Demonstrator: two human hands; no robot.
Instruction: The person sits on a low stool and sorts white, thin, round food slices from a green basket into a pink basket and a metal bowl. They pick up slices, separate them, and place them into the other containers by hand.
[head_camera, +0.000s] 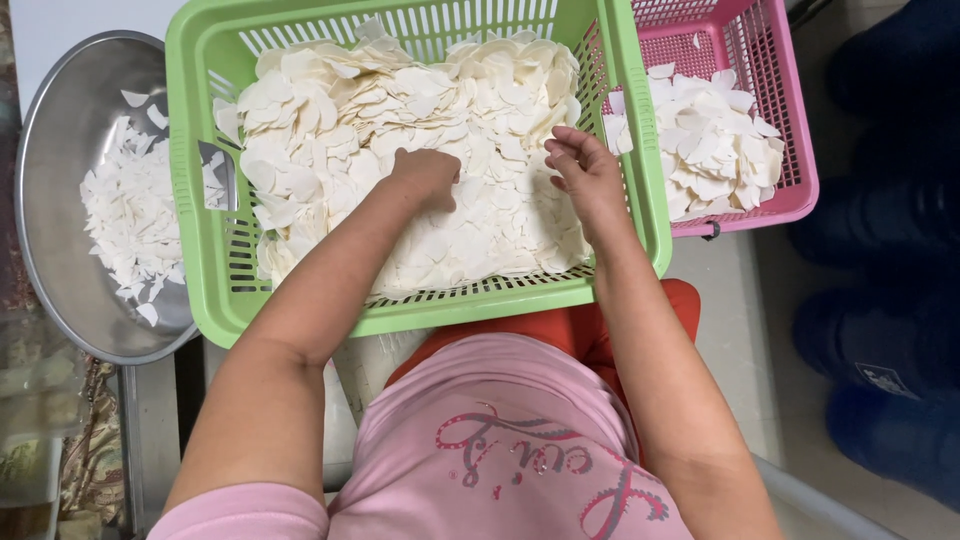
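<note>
Left hand (425, 175): knuckles up, fingers curled down into the white flakes (420, 120) — whether it grips any, I cannot tell.
Right hand (585, 170): fingers bent, pinching at flakes by the basket's right wall.
Green basket (195, 250): heaped with flakes — on the lap.
Sides: metal bowl (60, 150) left, pink basket (780, 90) right, both holding flakes.

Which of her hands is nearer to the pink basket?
The right hand is nearer. It is over the right part of the green basket, close to the wall beside the pink basket. The left hand rests on the white slices near the middle.
</note>
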